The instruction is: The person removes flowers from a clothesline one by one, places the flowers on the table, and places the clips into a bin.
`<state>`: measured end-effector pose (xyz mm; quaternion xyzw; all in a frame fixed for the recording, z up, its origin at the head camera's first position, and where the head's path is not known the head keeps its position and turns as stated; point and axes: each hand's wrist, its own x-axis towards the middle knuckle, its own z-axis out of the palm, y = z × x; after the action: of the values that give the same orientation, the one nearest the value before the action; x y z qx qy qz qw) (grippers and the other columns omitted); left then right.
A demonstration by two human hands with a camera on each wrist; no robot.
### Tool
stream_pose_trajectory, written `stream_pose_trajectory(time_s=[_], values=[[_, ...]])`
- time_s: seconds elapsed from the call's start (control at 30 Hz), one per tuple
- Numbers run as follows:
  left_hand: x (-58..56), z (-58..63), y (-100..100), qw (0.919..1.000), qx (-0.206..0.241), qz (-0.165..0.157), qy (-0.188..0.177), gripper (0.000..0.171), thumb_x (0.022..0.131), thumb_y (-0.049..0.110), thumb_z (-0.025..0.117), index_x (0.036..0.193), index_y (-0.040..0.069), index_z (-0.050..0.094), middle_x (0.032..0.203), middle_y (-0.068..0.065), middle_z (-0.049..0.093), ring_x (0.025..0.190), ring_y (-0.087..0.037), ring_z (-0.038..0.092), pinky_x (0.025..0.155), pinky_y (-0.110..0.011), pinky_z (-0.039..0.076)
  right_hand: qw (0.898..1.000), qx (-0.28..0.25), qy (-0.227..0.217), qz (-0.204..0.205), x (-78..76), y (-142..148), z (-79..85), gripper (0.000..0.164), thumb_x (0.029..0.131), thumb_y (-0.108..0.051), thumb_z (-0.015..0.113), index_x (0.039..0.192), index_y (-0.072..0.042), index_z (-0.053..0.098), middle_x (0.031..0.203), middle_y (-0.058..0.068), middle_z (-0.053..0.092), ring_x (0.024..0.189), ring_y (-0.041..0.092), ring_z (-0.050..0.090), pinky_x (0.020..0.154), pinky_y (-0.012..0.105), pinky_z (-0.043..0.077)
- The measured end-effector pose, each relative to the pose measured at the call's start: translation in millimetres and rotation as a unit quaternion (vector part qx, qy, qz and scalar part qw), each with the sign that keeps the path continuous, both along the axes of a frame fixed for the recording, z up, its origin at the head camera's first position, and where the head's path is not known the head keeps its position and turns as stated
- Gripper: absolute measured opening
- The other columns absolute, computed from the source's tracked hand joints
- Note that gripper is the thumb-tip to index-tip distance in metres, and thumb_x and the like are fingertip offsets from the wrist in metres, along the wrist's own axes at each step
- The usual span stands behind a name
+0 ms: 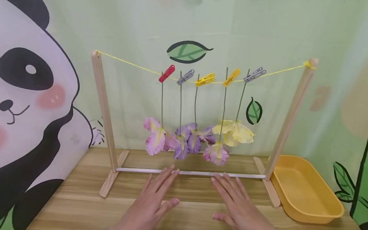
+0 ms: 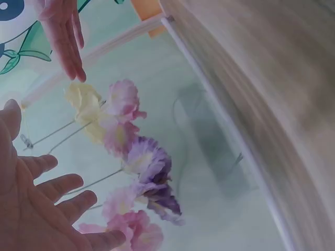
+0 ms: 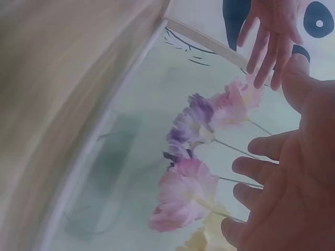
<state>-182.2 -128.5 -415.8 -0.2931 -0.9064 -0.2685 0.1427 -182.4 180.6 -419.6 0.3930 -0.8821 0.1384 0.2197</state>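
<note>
Our left hand (image 1: 153, 202) and right hand (image 1: 237, 208) were wide open, fingers nearly straight, with nothing in them. Five iris-like flowers (image 1: 194, 144) hung upside down from the string (image 1: 128, 62), near the worktop's (image 1: 192, 222) back edge, past our fingertips, their long stems (image 1: 180, 104) almost upright. The left-end pink flower (image 1: 155, 141) was closer to our left hand.

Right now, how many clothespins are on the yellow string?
5, along the yellow string, left to right in the head view: red clothespin, first grey clothespin, yellow clothespin, orange-yellow clothespin, second grey clothespin. None seems hidden.
</note>
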Motion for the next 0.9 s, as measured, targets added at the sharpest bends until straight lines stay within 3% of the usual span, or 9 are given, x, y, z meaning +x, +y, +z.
stream_pose_trajectory(time_s=[0.17,0.37,0.47,0.6,0.73,0.9], values=[[-3.6,16.7,-1,0.9993,0.036,-0.004,0.006,0.074,0.108,0.037,0.056,0.168,0.03,0.014,0.173,-0.001,0.018,0.157,-0.03,0.022,0.121,-0.062,0.025,1.0,-0.01,-0.004,0.004,-7.5,-4,15.3,0.082,0.105,-0.056,0.045,0.166,-0.007,0.02,0.172,0.011,0.021,0.157,0.034,0.018,0.127,0.034,-0.007],[-16.7,44.9,-1,0.9965,0.083,-0.008,0.006,0.073,0.108,0.033,0.057,0.168,0.031,0.016,0.174,-0.002,0.016,0.156,-0.03,0.023,0.118,-0.061,0.032,1.0,-0.017,0.008,0.022,-25.3,-12,42.1,0.083,0.104,-0.057,0.04,0.165,-0.003,0.021,0.172,0.013,0.02,0.16,0.031,0.009,0.128,0.041,-0.003],[-25.7,60.0,-2,0.9955,0.092,-0.002,0.021,0.071,0.108,0.033,0.057,0.168,0.03,0.018,0.173,-0.003,0.017,0.152,-0.031,0.034,0.113,-0.061,0.04,0.999,-0.021,-0.014,0.025,-32.6,-15,58.1,0.083,0.104,-0.055,0.042,0.166,-0.005,0.018,0.174,0.01,0.015,0.16,0.032,0.004,0.128,0.045,-0.003],[-38.7,76.7,-5,0.9928,0.116,0.012,0.025,0.066,0.11,0.036,0.054,0.168,0.027,0.021,0.173,-0.005,0.017,0.153,-0.034,0.031,0.112,-0.064,0.039,0.999,-0.034,-0.026,0.026,-42.9,-20,80.3,0.085,0.103,-0.058,0.038,0.166,-0.005,0.018,0.173,0.013,0.015,0.16,0.035,0.005,0.128,0.051,-0.004],[-56.4,90.1,-9,0.9875,0.154,0.025,0.025,0.061,0.112,0.037,0.049,0.167,0.024,0.026,0.173,-0.007,0.016,0.157,-0.035,0.017,0.118,-0.067,0.027,0.999,-0.04,0.016,0.029,-55.5,-26,103.7,0.087,0.102,-0.061,0.03,0.163,0.001,0.024,0.17,0.02,0.023,0.158,0.041,0.011,0.127,0.058,0.003],[-76.7,100.4,-10,0.981,0.189,0.031,0.032,0.058,0.113,0.033,0.048,0.165,0.015,0.031,0.171,-0.012,0.016,0.156,-0.037,0.022,0.119,-0.066,0.026,0.998,-0.034,0.045,0.039,-68.4,-32,128.4,0.087,0.103,-0.062,0.028,0.163,0.0,0.024,0.17,0.019,0.022,0.159,0.039,0.009,0.127,0.057,0.003]])
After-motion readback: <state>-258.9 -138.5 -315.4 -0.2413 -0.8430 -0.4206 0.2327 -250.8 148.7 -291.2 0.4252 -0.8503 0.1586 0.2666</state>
